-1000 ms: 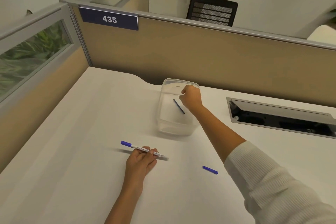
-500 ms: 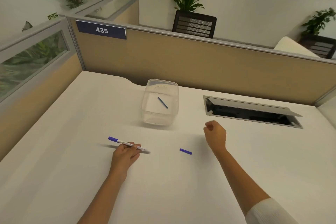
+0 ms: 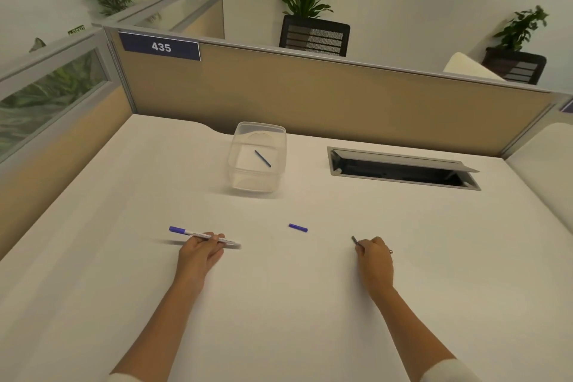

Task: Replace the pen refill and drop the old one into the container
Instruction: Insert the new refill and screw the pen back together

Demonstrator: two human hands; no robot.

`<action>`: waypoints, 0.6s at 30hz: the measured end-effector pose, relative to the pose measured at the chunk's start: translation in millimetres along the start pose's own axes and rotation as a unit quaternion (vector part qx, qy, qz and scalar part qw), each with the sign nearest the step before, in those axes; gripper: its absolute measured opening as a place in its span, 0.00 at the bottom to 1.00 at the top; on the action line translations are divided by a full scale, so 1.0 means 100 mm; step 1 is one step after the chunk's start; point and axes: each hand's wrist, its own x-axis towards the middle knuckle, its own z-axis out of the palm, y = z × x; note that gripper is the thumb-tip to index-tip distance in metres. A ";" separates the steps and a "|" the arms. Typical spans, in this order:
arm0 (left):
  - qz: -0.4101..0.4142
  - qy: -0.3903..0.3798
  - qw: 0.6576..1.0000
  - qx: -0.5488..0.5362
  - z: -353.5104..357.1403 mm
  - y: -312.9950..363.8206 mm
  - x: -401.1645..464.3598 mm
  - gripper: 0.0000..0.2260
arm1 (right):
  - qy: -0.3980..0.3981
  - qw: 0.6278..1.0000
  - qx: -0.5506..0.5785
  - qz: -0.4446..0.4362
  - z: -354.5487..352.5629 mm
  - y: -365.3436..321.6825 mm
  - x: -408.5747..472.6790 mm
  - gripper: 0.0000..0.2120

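Your right hand point(image 3: 374, 257) has dropped to the desk and now pinches the new refill point(image 3: 355, 240); left hand point(image 3: 201, 250) grips the pen point(image 3: 204, 236). Old refill point(image 3: 262, 158) lies in the container point(image 3: 257, 156). Misaligned insertion could bend it

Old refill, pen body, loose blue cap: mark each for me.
old refill point(image 3: 263, 158), head view, mid-shaft, inside the container
pen body point(image 3: 203, 236), head view, white barrel by left-hand fingers
loose blue cap point(image 3: 298, 227), head view, its middle
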 end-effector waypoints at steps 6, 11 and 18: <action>-0.042 -0.009 0.999 -0.003 -0.03 0.03 -0.07 0.02 | -0.006 0.994 0.086 0.066 -0.13 -0.19 -0.13 0.12; -0.054 -0.052 0.996 -0.056 0.11 0.07 -0.21 0.02 | 0.010 0.924 0.363 0.118 -0.32 -0.64 -0.40 0.06; -0.058 -0.118 0.982 -0.137 0.55 0.14 -0.57 0.04 | -0.099 0.739 0.647 0.160 -0.62 -1.32 -0.63 0.13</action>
